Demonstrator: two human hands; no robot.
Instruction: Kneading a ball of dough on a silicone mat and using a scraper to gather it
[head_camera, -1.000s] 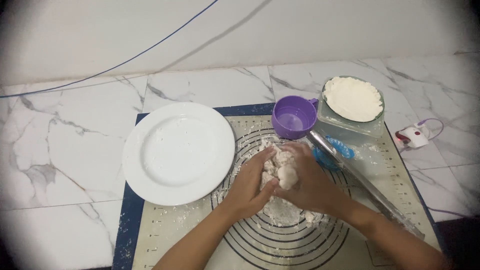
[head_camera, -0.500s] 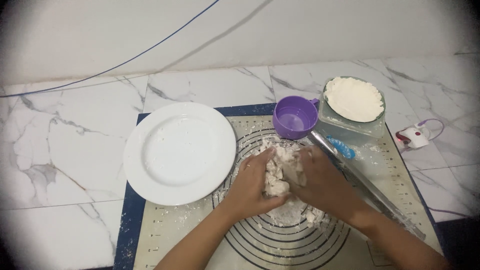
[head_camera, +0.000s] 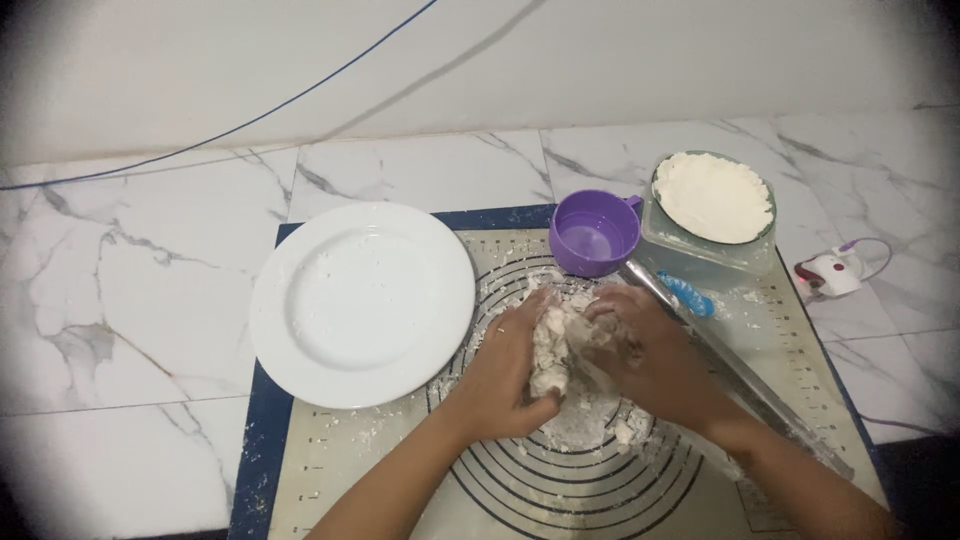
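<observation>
A rough lump of white dough (head_camera: 556, 340) lies on a beige silicone baking mat (head_camera: 340, 460) printed with dark rings. My left hand (head_camera: 505, 375) presses against the dough's left side, fingers curled around it. My right hand (head_camera: 645, 350) cups it from the right, and both hands are dusted with flour. Loose flour and crumbs (head_camera: 590, 425) are scattered on the mat under and below the dough.
An empty white plate (head_camera: 362, 303) sits left of the dough, half on the mat. Behind it stand a purple cup (head_camera: 594, 233) and a clear container of flour (head_camera: 714, 200). A metal rolling pin (head_camera: 745, 385) with a blue piece (head_camera: 688, 293) lies to the right. A small white device (head_camera: 830, 272) rests on the marble counter.
Both hands have shifted on the dough, squeezing it together and turning it slightly. The lump now stands narrower between the palms. Nothing else has moved.
</observation>
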